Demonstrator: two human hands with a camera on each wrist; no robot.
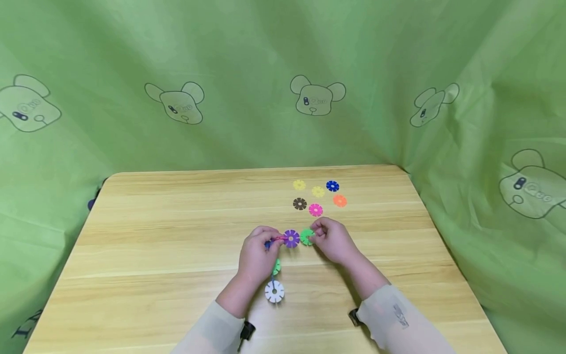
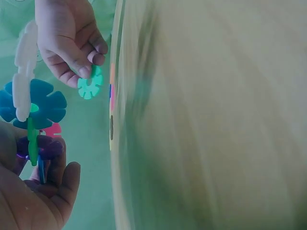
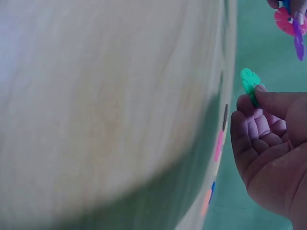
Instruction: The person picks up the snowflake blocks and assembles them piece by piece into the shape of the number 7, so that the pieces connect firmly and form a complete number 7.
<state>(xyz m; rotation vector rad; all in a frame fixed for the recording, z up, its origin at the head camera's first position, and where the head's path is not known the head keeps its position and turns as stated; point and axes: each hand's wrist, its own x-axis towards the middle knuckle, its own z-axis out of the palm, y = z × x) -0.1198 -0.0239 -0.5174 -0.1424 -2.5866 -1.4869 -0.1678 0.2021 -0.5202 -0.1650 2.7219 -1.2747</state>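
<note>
My left hand [image 1: 258, 255] grips a chain of slotted flower-shaped plastic discs joined edge to edge. A white disc [image 1: 268, 292] dangles at the chain's near end, below the wrist. At the other end a purple disc [image 1: 289, 245] sticks out past the fingertips, joined to a pink disc [image 3: 283, 21]. Between them the left wrist view shows a teal-blue disc [image 2: 53, 100] and a green one; fingers hide part of the chain. With thumb and finger, my right hand [image 1: 337, 242] pinches a single light green disc [image 1: 305, 238], its edge close beside the purple disc.
Several loose discs lie on the wooden table [image 1: 177, 211] beyond the hands: yellow ones [image 1: 299, 182], a blue [image 1: 329, 185], a dark brown [image 1: 296, 204], a pink [image 1: 313, 207] and an orange disc [image 1: 337, 198]. Green cloth [image 1: 247, 142] hangs behind the table and along both sides.
</note>
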